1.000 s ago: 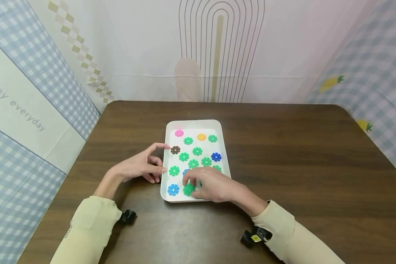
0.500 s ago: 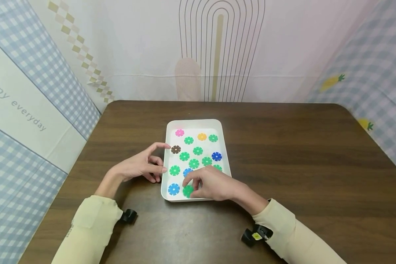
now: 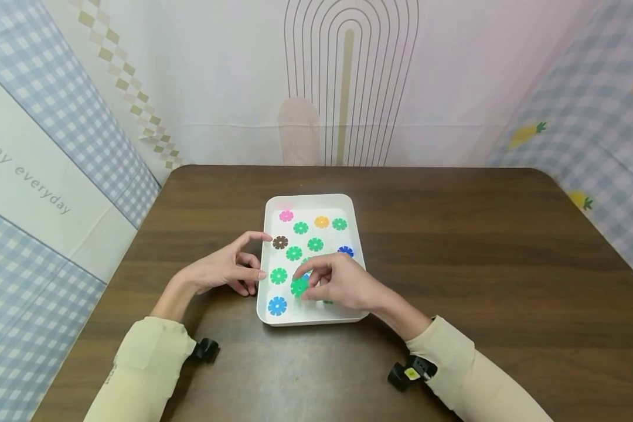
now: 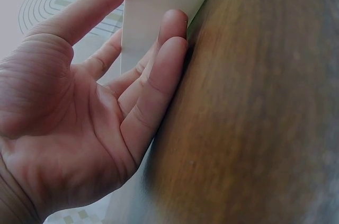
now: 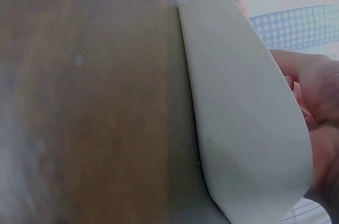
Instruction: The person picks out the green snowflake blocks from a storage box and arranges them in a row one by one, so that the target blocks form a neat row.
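In the head view, a white tray (image 3: 343, 316) holds several notched, flower-like plastic discs. Between thumb and fingertips, my right hand (image 3: 348, 284) pinches a green notched disc (image 3: 298, 287) over the tray's front half. A light blue disc (image 3: 277, 306) lies at the front left, and another green disc (image 3: 278, 276) lies behind it. My left hand (image 3: 221, 266) touches the tray's left edge with thumb and forefinger, beside a brown disc (image 3: 280, 242). In the left wrist view, its fingers (image 4: 153, 83) rest by the tray's outer wall (image 4: 145, 17). The right hand covers some discs.
Pink (image 3: 286, 216), orange (image 3: 321, 222) and dark blue (image 3: 345, 251) discs lie farther back in the tray, among more green ones. The tray stands on a brown wooden table (image 3: 453, 246). A patterned cloth (image 3: 232, 76) hangs behind it.
My right hand has moved the green disc from the tray's front edge, away from me and apparently upward. The left hand stays at the tray's left edge.
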`<state>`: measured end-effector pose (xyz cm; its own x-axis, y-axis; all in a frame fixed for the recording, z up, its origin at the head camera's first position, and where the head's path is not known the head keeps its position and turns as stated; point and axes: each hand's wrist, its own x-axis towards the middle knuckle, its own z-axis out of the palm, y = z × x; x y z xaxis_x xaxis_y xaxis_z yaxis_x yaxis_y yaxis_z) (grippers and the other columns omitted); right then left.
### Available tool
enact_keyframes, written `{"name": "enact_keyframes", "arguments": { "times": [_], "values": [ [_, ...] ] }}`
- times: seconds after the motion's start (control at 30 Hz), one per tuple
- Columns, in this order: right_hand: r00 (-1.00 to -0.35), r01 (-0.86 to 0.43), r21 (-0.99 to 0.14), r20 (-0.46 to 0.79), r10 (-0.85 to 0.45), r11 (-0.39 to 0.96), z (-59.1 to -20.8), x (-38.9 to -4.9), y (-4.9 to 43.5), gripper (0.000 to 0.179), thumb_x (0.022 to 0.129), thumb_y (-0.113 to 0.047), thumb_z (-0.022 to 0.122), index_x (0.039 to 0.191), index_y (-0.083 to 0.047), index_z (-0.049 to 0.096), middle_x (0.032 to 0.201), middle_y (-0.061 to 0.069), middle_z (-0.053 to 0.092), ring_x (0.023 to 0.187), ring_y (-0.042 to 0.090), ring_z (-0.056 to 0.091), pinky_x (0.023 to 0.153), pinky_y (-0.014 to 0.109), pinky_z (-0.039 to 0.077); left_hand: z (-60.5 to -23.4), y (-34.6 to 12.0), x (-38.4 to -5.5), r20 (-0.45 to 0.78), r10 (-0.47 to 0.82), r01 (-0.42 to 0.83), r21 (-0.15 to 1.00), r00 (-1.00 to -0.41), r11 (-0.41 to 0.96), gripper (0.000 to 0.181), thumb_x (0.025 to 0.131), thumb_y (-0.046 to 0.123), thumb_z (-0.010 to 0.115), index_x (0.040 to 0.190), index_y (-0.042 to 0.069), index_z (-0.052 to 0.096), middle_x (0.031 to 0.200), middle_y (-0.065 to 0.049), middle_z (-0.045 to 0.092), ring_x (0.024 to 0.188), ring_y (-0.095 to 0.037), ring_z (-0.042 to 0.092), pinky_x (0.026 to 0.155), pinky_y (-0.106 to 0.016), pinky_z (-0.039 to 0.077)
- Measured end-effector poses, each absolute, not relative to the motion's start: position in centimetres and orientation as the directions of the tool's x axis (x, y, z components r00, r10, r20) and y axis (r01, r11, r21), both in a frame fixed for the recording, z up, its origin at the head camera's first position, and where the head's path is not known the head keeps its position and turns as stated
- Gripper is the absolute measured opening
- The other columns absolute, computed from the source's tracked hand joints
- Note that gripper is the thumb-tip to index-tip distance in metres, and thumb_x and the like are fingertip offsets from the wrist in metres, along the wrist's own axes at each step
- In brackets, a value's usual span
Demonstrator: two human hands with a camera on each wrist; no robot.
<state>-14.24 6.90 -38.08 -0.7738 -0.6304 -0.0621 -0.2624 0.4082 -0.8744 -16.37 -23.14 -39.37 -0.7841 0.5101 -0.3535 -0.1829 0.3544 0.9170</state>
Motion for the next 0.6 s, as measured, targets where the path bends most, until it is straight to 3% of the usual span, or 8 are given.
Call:
{"name": "enact_keyframes", "arguments": {
  "times": [0.17, 0.6],
  "values": [
    [-0.800, -0.191, -0.911, -0.071, -0.596, 0.365, -37.8, -14.6, 7.4, 0.031, 0.087, -0.007, 0.087, 0.116, -0.010, 0.078, 0.082, 0.002, 0.073, 0.068, 0.017, 0.058, 0.060, 0.022, 0.044, -39.4, -23.1, -16.4, -0.360, 0.509, -0.186, 0.914, -0.782, 0.362, 0.081, 0.098, 0.017, 0.077, 0.159, 0.022, 0.025, 0.091, -0.007, 0.064, 0.075, -0.027, 0.070, 0.068, -0.038, 0.062],
    [-0.873, -0.181, -0.919, -0.014, -0.487, 0.351, -36.7, -15.7, 8.6, 0.031, 0.088, -0.008, 0.086, 0.118, -0.010, 0.080, 0.089, 0.006, 0.073, 0.068, 0.018, 0.056, 0.058, 0.021, 0.043, -39.2, -23.1, -16.4, -0.353, 0.511, -0.180, 0.917, -0.784, 0.356, 0.080, 0.098, 0.017, 0.077, 0.159, 0.021, 0.025, 0.091, -0.008, 0.063, 0.076, -0.028, 0.070, 0.068, -0.039, 0.063]
  ]
}}
